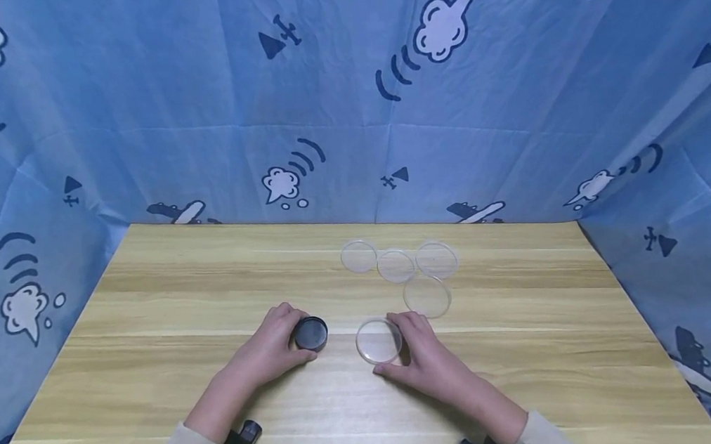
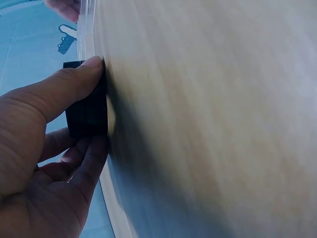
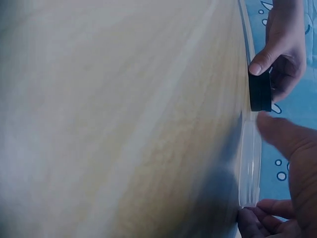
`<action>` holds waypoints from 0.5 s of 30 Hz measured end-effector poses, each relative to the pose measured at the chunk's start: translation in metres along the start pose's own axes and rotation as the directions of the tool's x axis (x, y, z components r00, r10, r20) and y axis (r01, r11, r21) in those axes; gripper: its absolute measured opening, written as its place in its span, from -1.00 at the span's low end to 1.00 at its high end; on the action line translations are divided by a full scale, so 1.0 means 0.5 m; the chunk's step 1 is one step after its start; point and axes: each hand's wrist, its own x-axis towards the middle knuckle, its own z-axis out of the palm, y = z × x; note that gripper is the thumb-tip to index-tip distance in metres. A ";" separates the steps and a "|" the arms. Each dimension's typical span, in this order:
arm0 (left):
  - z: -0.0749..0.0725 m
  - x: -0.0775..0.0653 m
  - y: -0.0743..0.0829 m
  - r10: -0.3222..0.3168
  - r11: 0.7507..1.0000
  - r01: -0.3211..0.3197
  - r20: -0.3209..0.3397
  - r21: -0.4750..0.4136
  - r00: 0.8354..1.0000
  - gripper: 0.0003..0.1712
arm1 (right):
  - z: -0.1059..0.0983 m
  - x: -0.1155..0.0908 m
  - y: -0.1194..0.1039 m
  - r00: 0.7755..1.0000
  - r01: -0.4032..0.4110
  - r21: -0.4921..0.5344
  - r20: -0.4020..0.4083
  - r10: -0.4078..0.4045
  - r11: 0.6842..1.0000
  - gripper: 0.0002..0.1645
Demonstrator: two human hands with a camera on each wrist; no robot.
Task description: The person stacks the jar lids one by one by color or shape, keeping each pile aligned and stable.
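Observation:
My left hand grips a short black cylinder by its sides, thumb nearest me and fingers on the far side. Its round top is dark grey inside a black rim. In the left wrist view the cylinder is upright, its base at the tabletop. To the right, my right hand holds a clear, shallow petri dish between thumb and fingers. From the right wrist, this dish appears flat on the table. A gap separates the dish from the cylinder.
Behind the right hand lies a clear round dish. Beyond it, more clear dishes sit side by side. The wood-grain table meets a blue patterned curtain at the back and sides.

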 end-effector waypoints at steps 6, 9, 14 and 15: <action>0.001 -0.001 -0.001 0.015 1.000 -0.015 -0.004 -0.002 1.000 -0.43 | -0.011 0.010 0.012 0.996 0.020 0.048 -0.085 -0.016 0.999 -0.11; 0.003 0.000 -0.003 0.028 1.000 -0.028 -0.013 0.007 1.000 -0.44 | -0.021 0.023 0.022 0.987 0.058 0.067 -0.153 -0.048 0.996 -0.18; 0.004 0.002 -0.005 0.031 0.999 -0.031 -0.019 0.012 0.999 -0.43 | -0.046 0.058 0.043 0.974 0.067 0.074 -0.220 -0.049 0.995 -0.19; 0.003 0.002 -0.005 0.032 0.999 -0.032 -0.020 0.011 0.999 -0.43 | -0.053 0.067 0.047 0.975 0.057 0.076 -0.221 -0.039 0.996 -0.18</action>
